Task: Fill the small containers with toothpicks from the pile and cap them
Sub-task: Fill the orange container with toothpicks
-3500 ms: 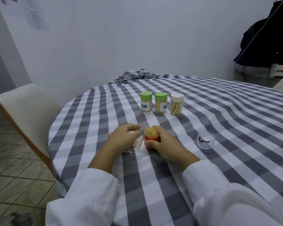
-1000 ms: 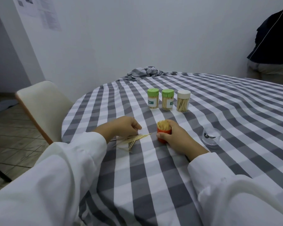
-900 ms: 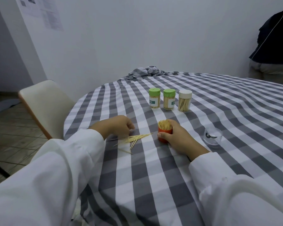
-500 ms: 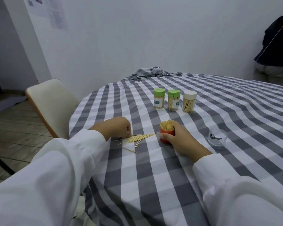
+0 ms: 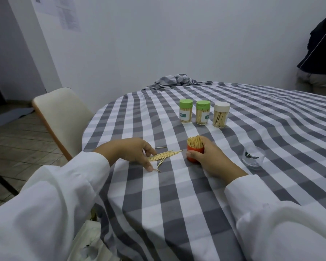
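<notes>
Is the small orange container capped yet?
No, uncapped: the small orange container, held upright by the right hand, has toothpick tips sticking out its open top.

toothpicks left of container

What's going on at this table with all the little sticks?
A person is packing toothpicks into small containers. The right hand grips an uncapped orange container, already crammed full. The left hand reaches into the loose toothpicks on the checked tablecloth. Three capped containers stand behind; a clear cap waits to the right.
</notes>
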{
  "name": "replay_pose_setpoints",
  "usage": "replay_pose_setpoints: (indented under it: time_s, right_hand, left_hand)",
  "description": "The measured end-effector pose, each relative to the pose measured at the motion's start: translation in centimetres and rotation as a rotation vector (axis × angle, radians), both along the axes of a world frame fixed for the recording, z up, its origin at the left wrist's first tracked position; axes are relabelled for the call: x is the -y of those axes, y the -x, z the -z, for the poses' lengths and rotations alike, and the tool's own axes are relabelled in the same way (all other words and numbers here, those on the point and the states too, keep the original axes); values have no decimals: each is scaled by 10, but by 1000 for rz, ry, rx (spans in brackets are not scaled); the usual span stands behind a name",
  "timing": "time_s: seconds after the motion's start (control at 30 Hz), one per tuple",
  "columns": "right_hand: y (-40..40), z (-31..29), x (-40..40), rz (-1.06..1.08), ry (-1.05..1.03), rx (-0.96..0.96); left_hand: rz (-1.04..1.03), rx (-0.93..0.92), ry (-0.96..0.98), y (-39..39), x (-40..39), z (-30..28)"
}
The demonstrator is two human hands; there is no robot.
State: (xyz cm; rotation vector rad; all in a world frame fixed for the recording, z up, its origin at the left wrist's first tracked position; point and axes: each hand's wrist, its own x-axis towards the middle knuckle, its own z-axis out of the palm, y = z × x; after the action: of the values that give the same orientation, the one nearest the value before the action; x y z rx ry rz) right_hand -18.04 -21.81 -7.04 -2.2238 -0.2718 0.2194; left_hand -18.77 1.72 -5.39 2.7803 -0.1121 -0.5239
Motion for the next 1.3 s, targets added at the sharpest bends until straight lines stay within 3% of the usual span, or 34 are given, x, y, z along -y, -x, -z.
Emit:
replay_pose_setpoints:
  time_s: [0.53,0.67,0.93,1.07,1.3]
  right_hand:
    - [-5,5,1,4,-32,-3]
    - [-6,5,1,-3,-36,-4]
    - [-5,4,0,-2,-14,6]
    - [-4,4,0,5,-2,9]
    - [-2,3,0,-6,-17,5]
  left_hand:
    - [-169,326,218,-16,33,13]
    - [-172,241,94,-22,35,16]
    - [-175,170,185,-20,38,10]
    - [-102,127,66,-19,41,10]
    - [-57,223,-202,-20,57,6]
